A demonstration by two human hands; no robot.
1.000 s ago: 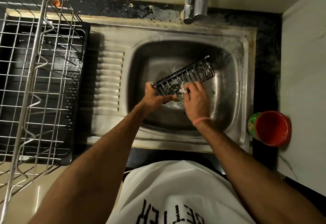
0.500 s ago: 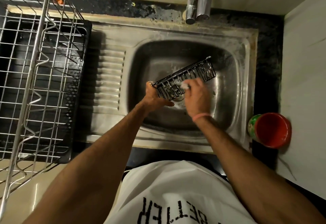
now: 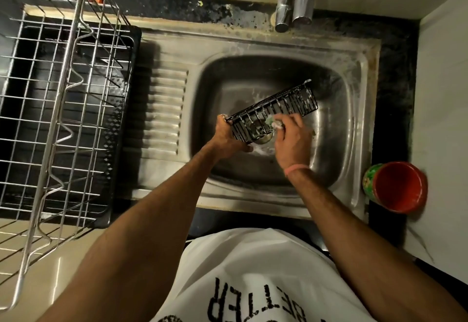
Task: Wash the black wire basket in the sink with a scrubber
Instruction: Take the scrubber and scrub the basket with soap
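Both bare forearms reaching forward, left hand (image 3: 229, 136) gripping the basket (image 3: 273, 111) end, right hand (image 3: 291, 139) fingers (image 3: 293, 120) pinching a scrubber (image 3: 272, 122)

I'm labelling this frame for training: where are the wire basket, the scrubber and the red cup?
wire basket (image 3: 291, 105), head view, on its soapy side bars.
scrubber (image 3: 271, 120), head view, on the green bit past the fingertips.
red cup (image 3: 398, 186), head view, on its inside.

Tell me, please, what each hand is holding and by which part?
The left hand grips the basket by its near left end. The right hand pinches the scrubber in its fingers, against the basket's wires.
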